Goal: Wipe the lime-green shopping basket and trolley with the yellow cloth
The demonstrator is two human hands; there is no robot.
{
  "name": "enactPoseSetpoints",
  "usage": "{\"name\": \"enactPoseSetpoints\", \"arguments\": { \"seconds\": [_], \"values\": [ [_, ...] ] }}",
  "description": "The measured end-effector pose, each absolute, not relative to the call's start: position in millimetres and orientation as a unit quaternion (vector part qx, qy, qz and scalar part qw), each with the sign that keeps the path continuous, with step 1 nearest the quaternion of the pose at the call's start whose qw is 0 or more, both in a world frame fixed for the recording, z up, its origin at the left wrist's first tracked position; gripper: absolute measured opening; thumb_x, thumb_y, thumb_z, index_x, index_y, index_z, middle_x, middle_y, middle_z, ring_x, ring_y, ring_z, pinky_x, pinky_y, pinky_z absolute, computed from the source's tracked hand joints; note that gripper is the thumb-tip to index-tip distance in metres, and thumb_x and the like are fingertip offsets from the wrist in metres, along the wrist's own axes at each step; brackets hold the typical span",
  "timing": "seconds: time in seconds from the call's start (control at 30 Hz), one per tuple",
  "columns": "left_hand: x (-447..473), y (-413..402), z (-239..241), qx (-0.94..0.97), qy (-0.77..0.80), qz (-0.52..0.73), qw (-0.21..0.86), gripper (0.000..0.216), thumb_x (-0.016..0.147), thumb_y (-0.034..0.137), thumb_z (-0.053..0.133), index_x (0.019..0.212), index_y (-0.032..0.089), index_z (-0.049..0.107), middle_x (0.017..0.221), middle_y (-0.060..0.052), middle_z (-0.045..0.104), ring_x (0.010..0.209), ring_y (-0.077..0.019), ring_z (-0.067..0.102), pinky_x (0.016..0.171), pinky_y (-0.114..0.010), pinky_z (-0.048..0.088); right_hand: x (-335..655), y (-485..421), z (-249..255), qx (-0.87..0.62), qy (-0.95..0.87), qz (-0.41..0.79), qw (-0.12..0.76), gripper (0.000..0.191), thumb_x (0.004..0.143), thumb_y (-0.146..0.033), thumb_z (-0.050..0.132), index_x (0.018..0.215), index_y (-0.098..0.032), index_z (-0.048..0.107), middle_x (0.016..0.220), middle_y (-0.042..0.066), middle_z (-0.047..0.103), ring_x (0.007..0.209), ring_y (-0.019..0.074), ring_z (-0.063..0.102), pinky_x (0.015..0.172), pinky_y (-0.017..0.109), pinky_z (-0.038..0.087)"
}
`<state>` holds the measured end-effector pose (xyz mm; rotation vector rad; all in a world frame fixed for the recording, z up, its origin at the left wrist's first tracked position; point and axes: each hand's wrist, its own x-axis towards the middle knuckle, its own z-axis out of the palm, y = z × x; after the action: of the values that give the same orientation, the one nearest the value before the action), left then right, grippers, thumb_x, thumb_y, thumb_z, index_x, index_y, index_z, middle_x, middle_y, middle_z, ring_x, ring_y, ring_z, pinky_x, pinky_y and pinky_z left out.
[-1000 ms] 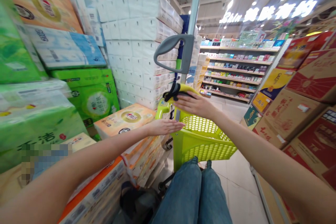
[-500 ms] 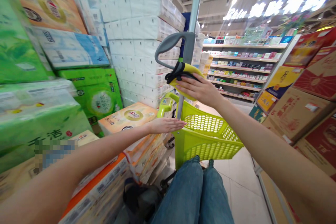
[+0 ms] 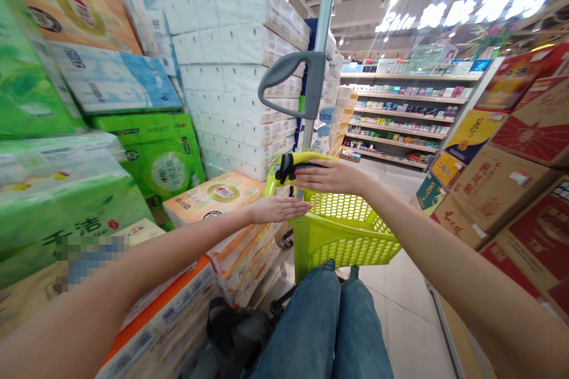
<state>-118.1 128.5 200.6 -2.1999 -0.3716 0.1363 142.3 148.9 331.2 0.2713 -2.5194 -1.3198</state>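
My right hand [image 3: 335, 177] lies flat, fingers stretched, over a folded yellow and black cloth [image 3: 287, 167] at the grey pole [image 3: 307, 136]. The thumb is hidden, but the cloth moves with the hand. Just below, my left hand [image 3: 278, 210] is open, its straight fingers pointing right, tips by the rim of the lime-green basket cart [image 3: 347, 249]. Whether those tips touch the rim I cannot tell. On the pole above both hands sits a grey loop handle [image 3: 313, 86].
Wrapped tissue packs [image 3: 222, 29] rise in stacks at left, with an orange pack [image 3: 217, 195] near my left forearm. Cardboard cartons [image 3: 493, 186] are piled at right. Shelves [image 3: 400, 112] of small boxes stand beyond. A dark bag [image 3: 235, 325] is beside my jeans [image 3: 306, 325].
My right hand has moved down the pole with the cloth, from just below the loop handle to the cart's top. The left hand has stayed nearly in place.
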Motion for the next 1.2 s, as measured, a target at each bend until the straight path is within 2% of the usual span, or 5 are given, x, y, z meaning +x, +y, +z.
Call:
{"name": "enactPoseSetpoints", "arguments": {
  "seconds": [0.23,0.53,0.7,0.9,1.2],
  "values": [
    [-119.1,129.0,201.3,-0.879,-0.108,-0.004,0.465,0.060,0.094,0.002,0.028,0.150,0.022,0.036,0.162,0.007,0.021,0.149,-0.0041,0.014,0.124,-0.020,0.020,141.6,149.7,382.0,-0.029,-0.881,-0.405,0.242,0.063,0.097,-0.007,0.045,0.153,-0.031,0.025,0.154,-0.002,0.043,0.145,0.0125,0.034,0.124,0.041,0.026],
    [-119.5,132.0,196.0,-0.887,-0.113,-0.038,0.445,0.059,0.093,0.002,0.026,0.148,0.020,0.038,0.161,0.005,0.023,0.148,-0.0043,0.020,0.122,-0.019,0.023,148.8,151.6,288.3,0.081,-0.889,-0.416,0.172,0.042,0.097,-0.016,0.050,0.139,-0.021,0.050,0.141,0.003,0.059,0.137,0.0135,0.047,0.120,0.037,0.036],
    [-120.3,133.1,196.8,-0.896,-0.114,-0.040,0.427,0.064,0.092,0.002,0.027,0.152,0.025,0.031,0.162,0.008,0.021,0.148,-0.0012,0.015,0.121,-0.017,0.025,155.0,160.5,345.7,0.116,-0.901,-0.403,0.114,0.052,0.097,-0.014,0.050,0.147,-0.028,0.040,0.149,-0.002,0.050,0.143,0.0118,0.037,0.123,0.037,0.029],
    [-119.0,130.0,198.7,-0.897,-0.115,-0.024,0.427,0.064,0.091,0.001,0.024,0.149,0.025,0.038,0.161,0.010,0.025,0.147,0.0008,0.016,0.119,-0.014,0.026,148.4,158.4,380.5,0.008,-0.897,-0.380,0.224,0.066,0.097,-0.007,0.046,0.153,-0.034,0.024,0.153,-0.004,0.044,0.144,0.0121,0.036,0.124,0.041,0.026],
    [-112.5,128.3,189.4,-0.846,-0.324,-0.088,0.415,0.063,0.094,0.018,0.032,0.156,0.023,0.019,0.164,-0.002,0.019,0.146,-0.0115,0.031,0.117,-0.029,0.038,152.3,156.6,281.9,0.108,-0.896,-0.396,0.169,0.037,0.099,-0.018,0.046,0.135,-0.021,0.054,0.138,0.002,0.061,0.135,0.0120,0.048,0.117,0.034,0.040]
  ]
}}
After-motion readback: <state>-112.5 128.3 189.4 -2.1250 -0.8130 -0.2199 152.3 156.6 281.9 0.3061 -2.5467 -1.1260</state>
